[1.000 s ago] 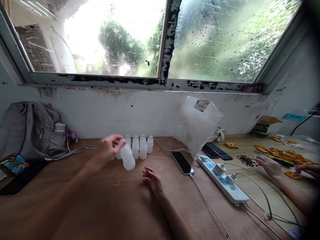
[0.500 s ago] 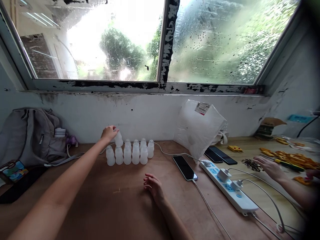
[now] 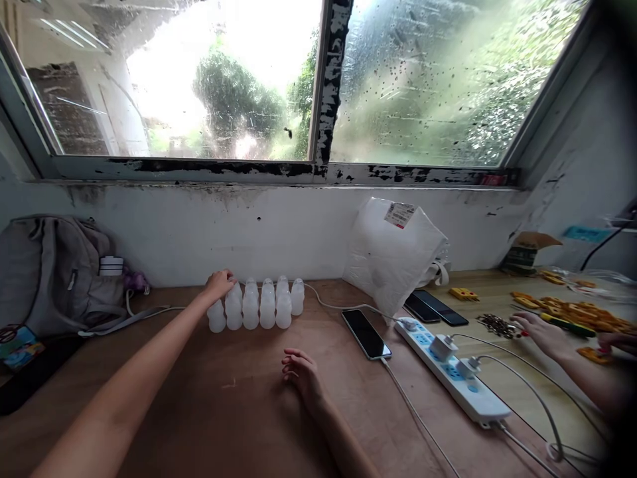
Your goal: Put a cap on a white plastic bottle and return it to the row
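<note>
Bottles (image 3: 259,305), translucent plastic, look light and tippy; best gripped around the body. Left hand (image 3: 219,284) cups one's top; right hand (image 3: 301,372) rests loosely curled, empty.

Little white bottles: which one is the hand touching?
The back-row bottle at the far left: the left hand rests on it, while the other bottles stand untouched.

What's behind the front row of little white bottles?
Behind the front row of bottles stands a second row, then the white wall. The left hand covers the back-left bottle, so its shape is hidden.
</note>
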Demonstrator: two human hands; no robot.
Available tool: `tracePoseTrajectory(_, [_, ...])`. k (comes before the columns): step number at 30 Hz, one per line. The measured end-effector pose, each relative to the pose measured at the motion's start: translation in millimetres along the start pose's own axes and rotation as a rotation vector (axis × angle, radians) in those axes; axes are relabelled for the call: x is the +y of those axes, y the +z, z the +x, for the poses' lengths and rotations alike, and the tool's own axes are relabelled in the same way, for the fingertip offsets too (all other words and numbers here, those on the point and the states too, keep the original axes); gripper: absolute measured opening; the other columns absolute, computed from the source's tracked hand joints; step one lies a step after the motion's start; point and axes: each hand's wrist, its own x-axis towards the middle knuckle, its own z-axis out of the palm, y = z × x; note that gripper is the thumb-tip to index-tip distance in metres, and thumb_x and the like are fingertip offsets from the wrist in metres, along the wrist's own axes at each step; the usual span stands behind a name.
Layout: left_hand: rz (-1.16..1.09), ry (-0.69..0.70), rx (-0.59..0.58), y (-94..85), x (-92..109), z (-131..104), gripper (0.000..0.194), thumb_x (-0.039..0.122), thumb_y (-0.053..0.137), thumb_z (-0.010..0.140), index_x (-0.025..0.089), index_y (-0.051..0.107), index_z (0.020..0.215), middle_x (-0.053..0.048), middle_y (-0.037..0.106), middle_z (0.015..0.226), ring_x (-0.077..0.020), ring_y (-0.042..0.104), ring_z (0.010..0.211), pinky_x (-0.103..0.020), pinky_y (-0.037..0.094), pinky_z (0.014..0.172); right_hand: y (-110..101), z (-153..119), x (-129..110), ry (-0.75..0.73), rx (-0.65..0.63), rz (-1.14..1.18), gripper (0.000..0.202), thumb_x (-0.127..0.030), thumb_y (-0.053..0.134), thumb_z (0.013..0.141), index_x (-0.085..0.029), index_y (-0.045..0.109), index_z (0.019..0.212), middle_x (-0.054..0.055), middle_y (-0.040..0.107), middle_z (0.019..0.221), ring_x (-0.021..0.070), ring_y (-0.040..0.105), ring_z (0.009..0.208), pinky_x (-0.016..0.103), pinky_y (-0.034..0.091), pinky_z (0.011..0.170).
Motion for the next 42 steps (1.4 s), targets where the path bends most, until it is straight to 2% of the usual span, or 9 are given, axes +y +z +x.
tracePoseTrajectory(9, [-0.018,0.009,-0.048,1.3,6.3,-2.3,0.023,0.031,0.051,0.075,0.017,0.058,0.092,-0.007,0.063,0.099,-0.0222,0.055,0.094,-0.029,0.042,0.076,-0.7,0.3,-0.1,-0.003,0.002,0.001,0.022,-0.023,0.065,0.059,-0.013,0.063,0.078,0.004,0.062,0.064,0.0118,0.054,0.052,0.023,0.041,0.048])
tracePoseTrajectory(13, [-0.022,0.026,-0.064,4.3,7.0,0.0,0.026,0.033,0.049,0.08,0.014,0.055,0.097,-0.007,0.059,0.101,-0.0185,0.055,0.092,-0.035,0.042,0.081,-1.4,0.7,1.6,-0.007,-0.006,0.0,0.022,-0.023,0.064,0.06,-0.013,0.063,0.079,0.004,0.062,0.064,0.0121,0.054,0.052,0.023,0.041,0.048])
tracePoseTrajectory(18, [-0.041,0.038,-0.062,8.2,5.3,1.7,0.03,0.033,0.049,0.075,0.017,0.054,0.1,-0.009,0.06,0.103,-0.0224,0.055,0.095,-0.03,0.043,0.077,-3.0,1.0,1.7,-0.005,-0.014,-0.007,0.021,-0.023,0.063,0.061,-0.013,0.063,0.079,0.004,0.062,0.065,0.0123,0.054,0.053,0.023,0.041,0.048])
tracePoseTrajectory(27, [-0.104,0.03,-0.032,8.4,-1.6,-3.5,0.041,0.036,0.047,0.073,0.016,0.049,0.109,-0.012,0.06,0.103,-0.0248,0.055,0.095,-0.031,0.042,0.078,-6.1,2.9,5.1,-0.008,-0.033,-0.017,0.019,-0.022,0.062,0.062,-0.014,0.063,0.08,0.004,0.062,0.066,0.0117,0.054,0.053,0.023,0.04,0.048])
tracePoseTrajectory(32, [-0.202,0.032,0.026,0.7,-8.2,-8.7,0.039,0.041,0.043,0.076,0.017,0.051,0.106,-0.01,0.062,0.099,-0.0227,0.058,0.089,-0.031,0.042,0.078,-5.8,2.6,4.4,-0.011,-0.026,-0.02,0.02,-0.023,0.062,0.062,-0.014,0.063,0.08,0.003,0.061,0.064,0.0118,0.054,0.052,0.022,0.04,0.047])
tracePoseTrajectory(36, [-0.312,0.018,0.121,-2.2,-20.0,-19.9,0.033,0.04,0.042,0.078,0.018,0.054,0.099,-0.008,0.063,0.097,-0.0214,0.058,0.089,-0.03,0.042,0.08,-4.8,1.7,3.0,-0.005,-0.022,-0.016,0.021,-0.024,0.064,0.06,-0.014,0.063,0.079,0.003,0.062,0.064,0.012,0.054,0.051,0.023,0.041,0.047])
tracePoseTrajectory(39, [-0.418,-0.035,0.232,4.6,-32.2,-37.2,0.036,0.04,0.034,0.082,0.017,0.049,0.105,-0.009,0.059,0.106,-0.019,0.056,0.096,-0.029,0.042,0.082,-3.6,1.0,2.1,0.002,-0.018,-0.015,0.023,-0.025,0.065,0.058,-0.014,0.063,0.078,0.004,0.062,0.064,0.0121,0.054,0.051,0.023,0.041,0.047])
tracePoseTrajectory(42, [-0.529,-0.088,0.306,19.3,-42.2,-60.3,0.038,0.036,0.032,0.083,0.016,0.039,0.115,-0.011,0.052,0.117,-0.0166,0.051,0.105,-0.026,0.042,0.084,-3.3,0.9,1.9,0.009,-0.009,-0.024,0.023,-0.025,0.066,0.057,-0.015,0.063,0.078,0.003,0.062,0.063,0.0122,0.054,0.05,0.023,0.041,0.047])
